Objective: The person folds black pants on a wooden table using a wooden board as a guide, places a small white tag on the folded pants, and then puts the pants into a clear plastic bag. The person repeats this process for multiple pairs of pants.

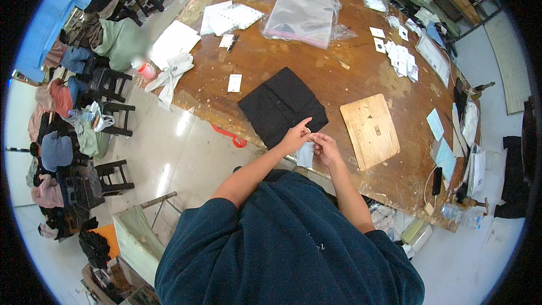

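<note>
Over the near edge of the table, my left hand (295,139) and my right hand (327,149) meet at the fingertips. A small pale, translucent bag or slip (305,155) hangs just below their pinched fingers. What lies right between the fingertips is too small to make out. My left index finger stretches out over a folded black garment (281,103), which has a buttoned placket and lies flat on the table. To the right of my right hand rests a light wooden board (369,133) with small dark marks.
On the wooden table (271,57) lie clear plastic bags (301,15), white papers (175,44), a black marker (232,42), a small card (234,83) and a pile of white tags (401,61). A white cloth (172,74) droops over the left edge. People sit on dark stools (114,118) at left.
</note>
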